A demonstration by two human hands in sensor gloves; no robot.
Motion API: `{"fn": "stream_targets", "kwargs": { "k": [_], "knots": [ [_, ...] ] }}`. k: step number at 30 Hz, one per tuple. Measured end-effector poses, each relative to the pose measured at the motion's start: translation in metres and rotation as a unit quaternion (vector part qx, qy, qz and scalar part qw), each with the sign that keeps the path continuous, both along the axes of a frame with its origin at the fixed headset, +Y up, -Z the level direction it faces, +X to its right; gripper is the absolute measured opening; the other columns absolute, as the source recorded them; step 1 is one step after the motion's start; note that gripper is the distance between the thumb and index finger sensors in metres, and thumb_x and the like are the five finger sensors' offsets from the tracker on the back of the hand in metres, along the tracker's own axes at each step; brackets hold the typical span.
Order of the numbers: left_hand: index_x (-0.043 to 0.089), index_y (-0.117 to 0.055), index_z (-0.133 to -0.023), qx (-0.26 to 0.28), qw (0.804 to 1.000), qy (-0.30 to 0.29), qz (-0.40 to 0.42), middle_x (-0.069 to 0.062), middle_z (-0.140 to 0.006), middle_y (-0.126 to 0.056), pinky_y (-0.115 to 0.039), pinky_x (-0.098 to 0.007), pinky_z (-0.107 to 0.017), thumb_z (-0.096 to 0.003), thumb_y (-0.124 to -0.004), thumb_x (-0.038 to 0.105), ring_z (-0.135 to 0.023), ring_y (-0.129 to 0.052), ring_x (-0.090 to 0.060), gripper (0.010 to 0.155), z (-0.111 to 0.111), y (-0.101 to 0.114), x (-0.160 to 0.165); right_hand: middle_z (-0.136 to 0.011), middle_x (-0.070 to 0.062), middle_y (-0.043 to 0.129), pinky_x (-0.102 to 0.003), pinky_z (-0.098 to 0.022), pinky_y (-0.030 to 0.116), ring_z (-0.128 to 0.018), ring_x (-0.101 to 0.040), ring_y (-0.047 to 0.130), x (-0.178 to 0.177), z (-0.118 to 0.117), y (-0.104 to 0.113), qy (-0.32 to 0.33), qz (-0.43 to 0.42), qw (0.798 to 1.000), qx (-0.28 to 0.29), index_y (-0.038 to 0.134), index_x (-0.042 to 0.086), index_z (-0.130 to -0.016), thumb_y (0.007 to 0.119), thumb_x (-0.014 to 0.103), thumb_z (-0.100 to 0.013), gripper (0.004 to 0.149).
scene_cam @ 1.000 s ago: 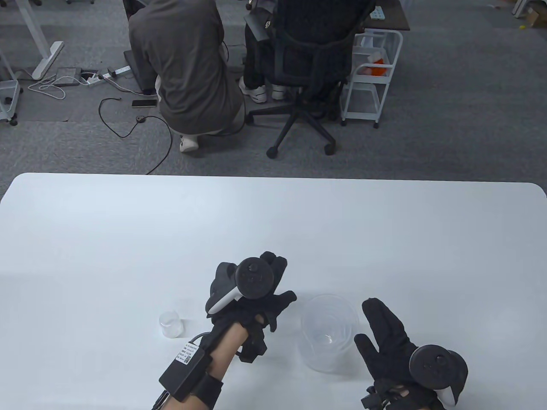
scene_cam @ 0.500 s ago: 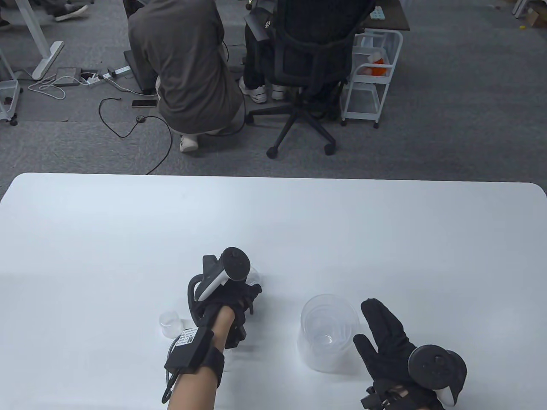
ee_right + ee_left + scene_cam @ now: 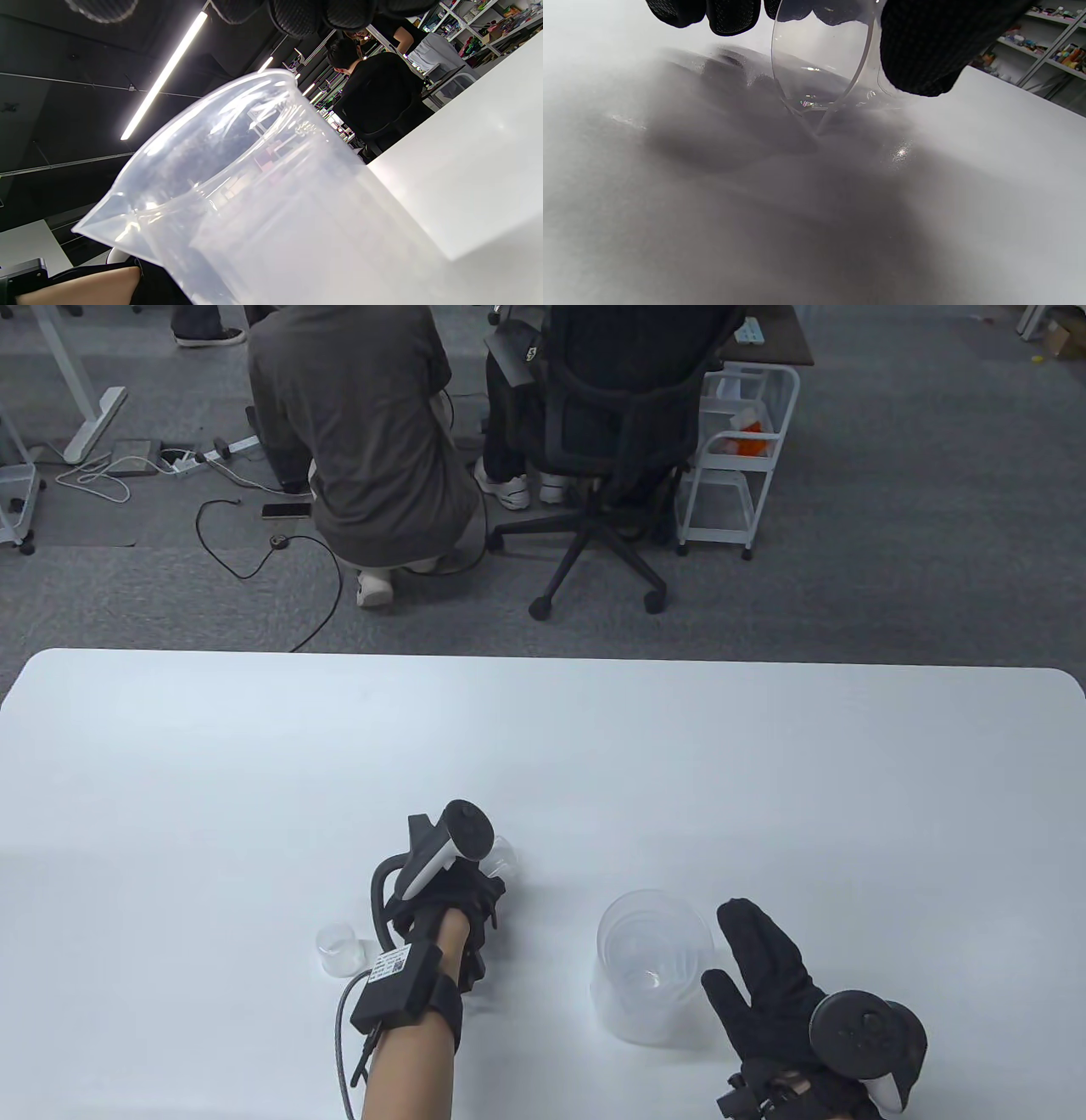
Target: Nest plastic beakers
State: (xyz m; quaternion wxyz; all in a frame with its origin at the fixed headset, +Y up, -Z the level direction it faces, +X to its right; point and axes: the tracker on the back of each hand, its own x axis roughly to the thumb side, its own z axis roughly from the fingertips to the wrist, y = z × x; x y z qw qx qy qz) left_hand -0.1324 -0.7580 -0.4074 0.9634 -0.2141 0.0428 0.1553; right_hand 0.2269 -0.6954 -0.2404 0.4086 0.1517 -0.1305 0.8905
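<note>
1. Left hand [image 3: 450, 899] grips a small clear beaker [image 3: 502, 857]. Left wrist view shows the fingers [image 3: 925, 46] wrapped around its wall [image 3: 818, 55]; it is tilted, with its lower edge at or just above the table [image 3: 988, 140]. Can't tell which.
2. Right hand [image 3: 780, 984] lies flat on the table [image 3: 543, 746], fingers spread, nothing in it. It sits just right of the big beaker [image 3: 653, 967]; touching or not, can't tell.
3. Big beaker stands upright at centre-right, with at least one smaller beaker nested inside. Right wrist view shows it close up [image 3: 263, 203], spout toward the lower left of that view.
4. A tiny beaker [image 3: 339, 948] stands upright left of the left forearm, close to the wrist box and apart from the others.
5. Held beaker is well left of the big one, not over it.
6. Behind the table: an office chair [image 3: 607, 441] and a crouching person [image 3: 356, 432].
</note>
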Motion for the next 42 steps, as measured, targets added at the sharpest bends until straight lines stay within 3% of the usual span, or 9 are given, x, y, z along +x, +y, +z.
{"fn": "stream_targets", "kwargs": {
  "k": [13, 20, 32, 42],
  "knots": [
    [0.015, -0.046, -0.104, 0.014, 1.0, 0.01, 0.005, -0.017, -0.105, -0.057, -0.063, -0.06, -0.067, -0.0419, -0.081, 0.045, -0.098, -0.063, -0.05, 0.077, -0.005, 0.001, 0.001, -0.112, -0.022, 0.05, -0.063, -0.065, 0.052, -0.098, -0.051, 0.052, 0.0, 0.0, 0.0, -0.003, 0.007, 1.0, 0.004, 0.046, 0.011, -0.103, 0.065, 0.058, -0.05, 0.073],
    [0.015, -0.05, -0.103, 0.03, 0.999, 0.002, 0.01, -0.018, -0.102, -0.06, -0.068, -0.058, -0.065, -0.0411, -0.083, 0.046, -0.094, -0.071, -0.05, 0.076, -0.007, 0.006, 0.001, -0.112, -0.022, 0.05, -0.063, -0.065, 0.052, -0.098, -0.051, 0.052, 0.001, 0.001, 0.001, -0.005, 0.009, 1.0, 0.008, 0.046, 0.011, -0.103, 0.065, 0.058, -0.05, 0.073],
    [0.018, -0.059, -0.1, 0.086, 0.994, -0.046, 0.047, -0.016, -0.097, -0.061, -0.08, -0.051, -0.059, -0.0387, -0.087, 0.051, -0.084, -0.087, -0.043, 0.075, 0.004, 0.055, 0.001, -0.112, -0.022, 0.05, -0.063, -0.065, 0.052, -0.098, -0.051, 0.052, 0.002, 0.002, 0.001, -0.009, 0.018, 1.0, 0.017, 0.046, 0.011, -0.103, 0.065, 0.058, -0.05, 0.073],
    [0.017, -0.063, -0.099, 0.136, 0.979, -0.138, 0.072, -0.015, -0.095, -0.068, -0.084, -0.043, -0.047, -0.0374, -0.086, 0.057, -0.068, -0.097, -0.037, 0.077, 0.028, 0.108, 0.021, -0.112, -0.022, 0.05, -0.063, -0.065, 0.052, -0.098, -0.051, 0.053, 0.003, 0.002, 0.001, -0.01, 0.017, 1.0, 0.017, 0.046, 0.011, -0.103, 0.065, 0.058, -0.05, 0.073]
  ]
}}
